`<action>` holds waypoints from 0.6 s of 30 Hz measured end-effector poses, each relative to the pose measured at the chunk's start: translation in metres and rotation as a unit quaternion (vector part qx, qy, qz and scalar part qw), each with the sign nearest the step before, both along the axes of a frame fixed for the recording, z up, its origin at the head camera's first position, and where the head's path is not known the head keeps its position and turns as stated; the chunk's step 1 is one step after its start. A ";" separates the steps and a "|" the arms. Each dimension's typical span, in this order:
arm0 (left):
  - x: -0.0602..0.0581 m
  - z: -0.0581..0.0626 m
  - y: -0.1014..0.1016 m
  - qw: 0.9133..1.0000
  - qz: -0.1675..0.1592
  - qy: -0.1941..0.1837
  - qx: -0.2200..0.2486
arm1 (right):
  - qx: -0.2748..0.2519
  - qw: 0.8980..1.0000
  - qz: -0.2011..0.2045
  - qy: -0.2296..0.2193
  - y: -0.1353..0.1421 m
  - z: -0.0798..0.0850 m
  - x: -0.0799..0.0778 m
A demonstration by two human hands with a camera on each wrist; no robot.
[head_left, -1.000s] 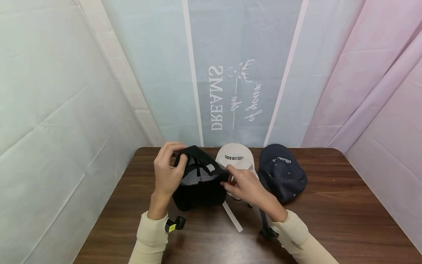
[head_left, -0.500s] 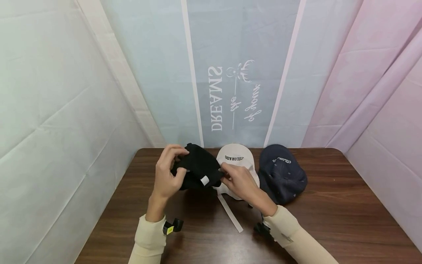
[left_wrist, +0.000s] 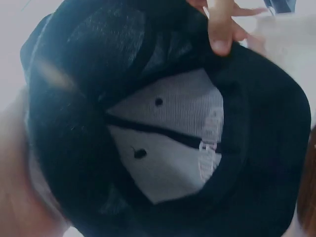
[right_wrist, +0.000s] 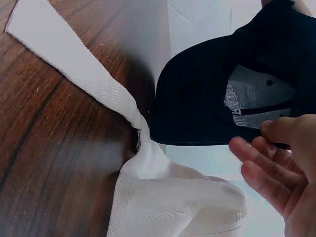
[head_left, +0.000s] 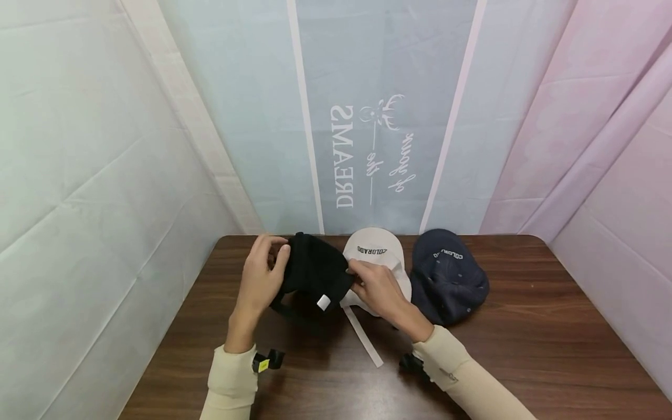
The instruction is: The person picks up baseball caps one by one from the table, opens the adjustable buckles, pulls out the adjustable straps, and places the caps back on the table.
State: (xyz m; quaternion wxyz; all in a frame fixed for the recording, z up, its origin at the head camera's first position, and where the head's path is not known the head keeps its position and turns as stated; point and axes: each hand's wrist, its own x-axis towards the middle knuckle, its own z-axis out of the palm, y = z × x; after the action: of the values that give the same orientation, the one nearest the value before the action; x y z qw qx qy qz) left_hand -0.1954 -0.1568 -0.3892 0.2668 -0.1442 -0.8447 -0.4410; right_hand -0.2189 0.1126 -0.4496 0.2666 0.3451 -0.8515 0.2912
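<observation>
Both hands hold a black cap (head_left: 315, 265) over the table, a small white tag showing on it in the head view. My left hand (head_left: 258, 277) grips its left side, thumb on the near face. At the opposite edge, my right hand (head_left: 379, 289) pinches the rim between thumb and fingers. The left wrist view looks into the cap's inside (left_wrist: 173, 111), where grey panels and reversed white lettering show. In the right wrist view, the right thumb and fingers (right_wrist: 269, 173) hold the rim beside the brim (right_wrist: 192, 94).
Just right of the black cap lies a white cap (head_left: 374, 240) lettered COLORADO, its pale strap (head_left: 362, 338) stretched toward the front. A navy cap (head_left: 448, 286) lies right of that. Fabric walls (head_left: 394, 58) stand behind and beside the brown table (head_left: 551, 326).
The black cap has turned over, so its inside no longer faces the head camera and its outer cloth does. The right hand shifted slightly left with the rim; the left hand also shifted slightly left.
</observation>
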 end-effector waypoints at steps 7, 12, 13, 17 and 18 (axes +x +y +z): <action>-0.002 -0.008 -0.010 0.993 0.065 -0.098 -0.021 | -0.016 0.999 0.028 0.015 -0.006 -0.002 0.002; -0.001 -0.009 -0.016 0.993 0.073 -0.094 -0.004 | -0.026 0.998 0.044 0.041 -0.014 -0.006 0.001; -0.001 -0.009 -0.017 0.993 0.073 -0.093 0.000 | -0.027 0.998 0.044 0.040 -0.016 -0.006 0.001; -0.001 -0.010 -0.020 0.993 0.071 -0.094 0.006 | -0.018 0.999 0.037 0.013 -0.020 -0.007 0.001; -0.001 -0.011 -0.021 0.993 0.071 -0.097 0.005 | -0.015 0.999 0.035 -0.002 -0.021 -0.007 0.001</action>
State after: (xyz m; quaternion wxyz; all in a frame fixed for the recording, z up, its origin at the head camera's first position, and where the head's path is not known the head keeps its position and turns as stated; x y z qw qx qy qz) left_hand -0.1966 -0.1775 -0.3998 0.2146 -0.0388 -0.8724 -0.4375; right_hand -0.2180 0.0916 -0.4564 0.2600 0.3698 -0.8349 0.3140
